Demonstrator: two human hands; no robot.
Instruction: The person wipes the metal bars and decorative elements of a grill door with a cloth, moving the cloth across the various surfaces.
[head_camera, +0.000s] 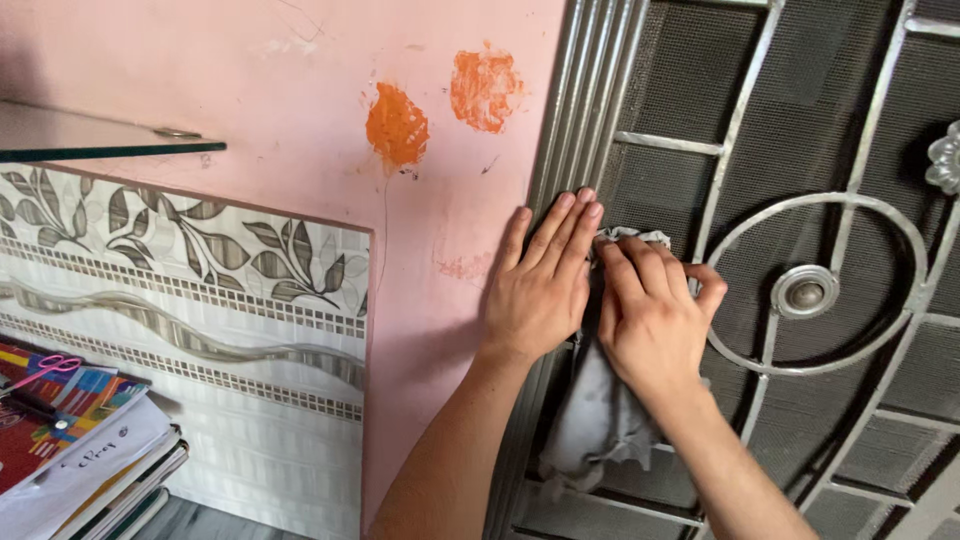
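My left hand (538, 280) lies flat with fingers together against the ribbed metal door frame (585, 110) where it meets the pink wall (300, 110). Just to its right, my right hand (650, 315) presses a grey cloth (600, 415) onto the metal grille door (810, 290). The cloth hangs down below that hand, and its top corner shows above the fingers. The grille has dark mesh, silver bars and a ring with a round knob in the middle.
Two orange smears (440, 105) mark the pink wall. Patterned leaf tiles (200, 270) cover the lower left wall under a glass shelf (100, 135). At the bottom left lies a stack of books (90, 450) with pink-handled scissors (45, 370) on top.
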